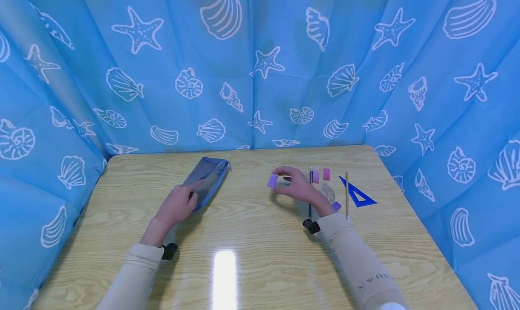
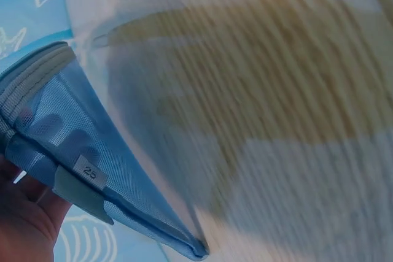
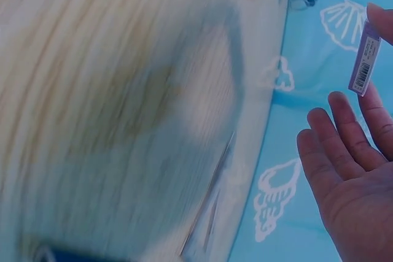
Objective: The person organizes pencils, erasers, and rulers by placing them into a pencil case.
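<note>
A blue mesh zip pouch (image 1: 209, 183) is held by my left hand (image 1: 177, 206) at the left of the table. In the left wrist view, fingers show through the mesh of the pouch (image 2: 126, 151), near a small tag reading 25. My right hand (image 1: 298, 187) pinches a small purple eraser (image 1: 272, 180) between thumb and index finger, over the middle of the table. The right wrist view shows a barcode label on this eraser (image 3: 365, 65), with the other fingers spread away from it.
Right of the right hand lie a dark pencil (image 1: 311, 170), a pink eraser (image 1: 327, 174), another pinkish eraser (image 1: 316, 177), a clear protractor (image 1: 328, 192), a purple piece (image 1: 336, 206), a yellow pencil (image 1: 347, 192) and a blue set square (image 1: 365, 201). A blue curtain (image 1: 284, 89) surrounds the table.
</note>
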`<state>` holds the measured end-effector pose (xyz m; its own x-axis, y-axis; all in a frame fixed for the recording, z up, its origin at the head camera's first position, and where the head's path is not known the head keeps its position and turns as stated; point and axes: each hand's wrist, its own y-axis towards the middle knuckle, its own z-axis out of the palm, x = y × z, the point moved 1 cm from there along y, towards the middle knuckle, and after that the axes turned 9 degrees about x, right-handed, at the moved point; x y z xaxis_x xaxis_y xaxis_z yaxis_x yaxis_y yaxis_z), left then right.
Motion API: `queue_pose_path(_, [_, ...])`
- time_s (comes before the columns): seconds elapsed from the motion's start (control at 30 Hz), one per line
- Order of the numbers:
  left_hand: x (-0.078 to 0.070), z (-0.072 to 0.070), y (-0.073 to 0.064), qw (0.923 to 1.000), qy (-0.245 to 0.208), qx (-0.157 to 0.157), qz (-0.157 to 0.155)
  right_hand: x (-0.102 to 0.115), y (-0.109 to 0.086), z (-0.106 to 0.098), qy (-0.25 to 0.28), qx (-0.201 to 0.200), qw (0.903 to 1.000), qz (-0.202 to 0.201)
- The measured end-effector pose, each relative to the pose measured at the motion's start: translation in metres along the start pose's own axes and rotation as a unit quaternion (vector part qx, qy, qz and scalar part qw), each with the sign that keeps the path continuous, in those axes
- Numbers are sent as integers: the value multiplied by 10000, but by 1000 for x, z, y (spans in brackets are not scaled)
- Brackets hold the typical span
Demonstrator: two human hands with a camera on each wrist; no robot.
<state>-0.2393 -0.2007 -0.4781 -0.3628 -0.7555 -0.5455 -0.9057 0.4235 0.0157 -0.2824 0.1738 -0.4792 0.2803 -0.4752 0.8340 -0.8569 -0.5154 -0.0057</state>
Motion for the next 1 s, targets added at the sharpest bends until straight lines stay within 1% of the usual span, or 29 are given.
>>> queue_pose_path(0.17, [0,-2,-2,9988,-450,-187,-55,9,5,7,64,44,10000,48])
queue_pose_path(0.3, [-2,-6,-3,9953,-888,-358,-119,15,11,11,135,-40,9999,91])
queue_pose_path(0.47, [-5,-7,-2,9922,-1072,-620,-170,24,20,15,257,-9,9996,-90])
queue_pose_path(0.63, [-12,-6,-1,9866,-1345,-913,-97,31,28,19,224,83,9995,-192])
queue_pose_path(0.7, [-15,-6,0,9837,-1515,-959,-99,32,31,20,196,103,9995,-224])
queue_pose_path(0.87, [-25,1,0,9769,-1883,-965,-285,38,38,22,104,149,9992,-368])
queue_pose_path(1.0, [-31,8,-2,9727,-2056,-1017,-348,45,42,22,77,206,9987,-455])
